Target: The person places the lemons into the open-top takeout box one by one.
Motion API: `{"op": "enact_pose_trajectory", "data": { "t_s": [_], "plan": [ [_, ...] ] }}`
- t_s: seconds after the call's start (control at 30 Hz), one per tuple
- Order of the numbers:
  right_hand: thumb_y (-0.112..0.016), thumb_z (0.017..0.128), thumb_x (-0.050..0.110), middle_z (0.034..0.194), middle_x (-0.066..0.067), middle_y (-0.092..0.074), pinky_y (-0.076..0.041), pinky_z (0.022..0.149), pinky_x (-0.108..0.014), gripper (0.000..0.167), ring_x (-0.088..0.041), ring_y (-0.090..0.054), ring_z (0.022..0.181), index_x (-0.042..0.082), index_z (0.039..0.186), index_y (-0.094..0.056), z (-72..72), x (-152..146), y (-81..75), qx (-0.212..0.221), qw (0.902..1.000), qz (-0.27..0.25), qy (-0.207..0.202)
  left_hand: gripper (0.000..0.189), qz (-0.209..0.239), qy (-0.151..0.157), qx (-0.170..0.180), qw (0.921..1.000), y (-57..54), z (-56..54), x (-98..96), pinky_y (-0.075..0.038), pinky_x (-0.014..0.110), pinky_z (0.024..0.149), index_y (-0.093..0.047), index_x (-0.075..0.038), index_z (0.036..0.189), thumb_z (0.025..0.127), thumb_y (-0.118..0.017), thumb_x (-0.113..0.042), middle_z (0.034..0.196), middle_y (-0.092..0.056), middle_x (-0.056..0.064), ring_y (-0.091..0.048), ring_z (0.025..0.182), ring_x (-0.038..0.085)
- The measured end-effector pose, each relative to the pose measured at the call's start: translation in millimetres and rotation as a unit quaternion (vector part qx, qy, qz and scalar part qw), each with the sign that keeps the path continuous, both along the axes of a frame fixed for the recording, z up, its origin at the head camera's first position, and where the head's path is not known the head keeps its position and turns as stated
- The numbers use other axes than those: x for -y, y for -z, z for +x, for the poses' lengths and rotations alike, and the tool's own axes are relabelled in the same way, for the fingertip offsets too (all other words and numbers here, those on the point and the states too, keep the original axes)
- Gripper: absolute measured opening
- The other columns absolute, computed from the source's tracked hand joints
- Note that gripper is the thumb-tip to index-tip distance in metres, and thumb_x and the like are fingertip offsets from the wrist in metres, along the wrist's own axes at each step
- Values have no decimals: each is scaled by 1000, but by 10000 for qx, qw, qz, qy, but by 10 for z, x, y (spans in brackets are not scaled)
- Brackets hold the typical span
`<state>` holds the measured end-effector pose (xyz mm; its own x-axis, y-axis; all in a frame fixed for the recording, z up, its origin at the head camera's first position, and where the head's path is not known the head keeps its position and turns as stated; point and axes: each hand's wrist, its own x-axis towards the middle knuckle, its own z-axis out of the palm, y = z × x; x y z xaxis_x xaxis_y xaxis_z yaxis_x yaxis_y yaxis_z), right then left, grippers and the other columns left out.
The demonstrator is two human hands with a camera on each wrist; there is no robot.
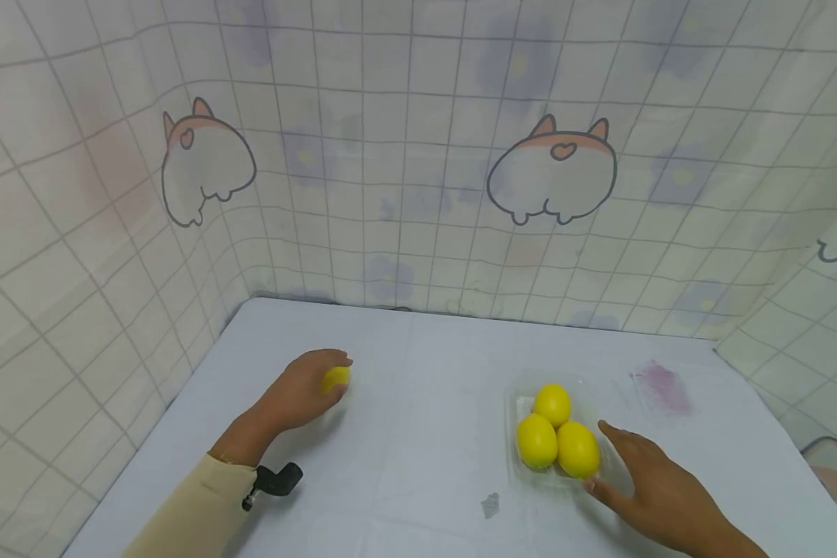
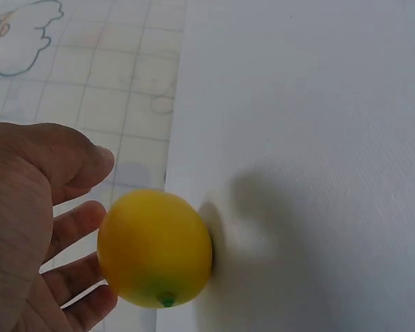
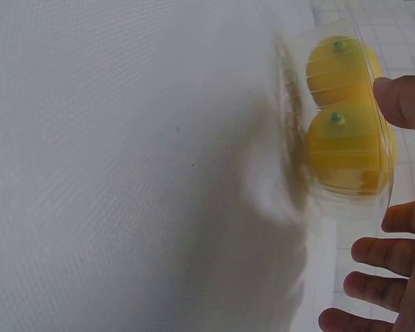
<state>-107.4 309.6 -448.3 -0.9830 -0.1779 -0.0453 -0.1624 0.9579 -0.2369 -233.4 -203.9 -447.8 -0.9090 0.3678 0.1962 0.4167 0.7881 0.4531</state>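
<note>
On the left of the table, my left hand (image 1: 298, 397) reaches around a yellow lemon (image 1: 336, 378) with a green stem nub. The left wrist view shows this lemon (image 2: 155, 245) resting on the table; the thumb stands off it, and loosely bent fingers lie beside and behind it. A clear plastic tray (image 1: 513, 446) at the right holds three more lemons (image 1: 578, 449). Beside that tray's right side is my right hand (image 1: 663, 492), thumb and fingers spread. In the right wrist view the thumb is at the tray's (image 3: 346, 211) rim; whether it touches cannot be told.
A white table (image 1: 418, 403) is closed in by a gridded cloth (image 1: 418, 256) at the back and sides. A pink stain (image 1: 663, 387) marks the table's right part, and a small grey patch (image 1: 490, 505) lies near the tray. A black mount (image 1: 279, 479) sits at my left wrist.
</note>
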Motion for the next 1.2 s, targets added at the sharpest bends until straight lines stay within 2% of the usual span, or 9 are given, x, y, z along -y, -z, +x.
{"op": "enact_pose_trajectory", "data": {
  "t_s": [0.17,0.33,0.53,0.7,0.9,1.07,1.2],
  "plan": [
    [-52,86,83,150,-25,-46,-50,88,-70,104,-47,-49,131,9,157,-38,-10,-15,13,98,9999,17,13,47,75,36,270,9996,63,-18,113,-38,57,113,-62,-6,140,94,-70,-11,148,-55,13,-48,137,38],
    [-53,86,82,149,-24,-48,-50,89,-69,102,-46,-49,131,9,156,-40,-4,-12,26,-13,10000,-12,3,50,60,116,465,9988,55,-17,165,-36,57,115,-59,-5,143,95,-70,-11,151,-51,14,-45,139,39],
    [-54,86,81,149,-23,-48,-50,90,-69,102,-45,-50,131,9,156,-40,10,-4,24,11,10000,-48,21,54,20,69,585,9983,35,3,206,-34,59,116,-59,-5,143,91,-72,-12,150,-50,18,-43,140,40],
    [-53,86,82,148,-25,-48,-50,88,-69,103,-47,-50,130,9,157,-39,-1,-17,32,42,10000,-25,17,58,-4,100,625,9980,72,11,236,-33,59,116,-58,-6,145,89,-74,-12,150,-50,18,-41,140,41],
    [-53,87,82,149,-25,-47,-50,88,-69,103,-47,-49,131,9,157,-38,-2,-20,28,97,9999,-50,3,62,56,179,558,9983,95,13,254,-38,58,113,-56,-5,145,87,-78,-10,146,-53,17,-45,136,39],
    [-53,87,81,150,-24,-48,-50,88,-69,102,-46,-49,131,9,157,-38,6,-21,33,51,9999,-98,-8,67,33,-57,589,9982,110,15,229,-41,55,111,-55,-5,146,86,-83,-17,145,-54,16,-50,132,36],
    [-53,87,81,149,-24,-48,-51,87,-69,102,-46,-49,130,9,157,-38,-5,-33,47,32,10000,-69,-4,68,186,-195,688,9973,103,16,188,-47,53,106,-55,-4,145,86,-84,-19,146,-53,15,-55,127,35]
  ]
}}
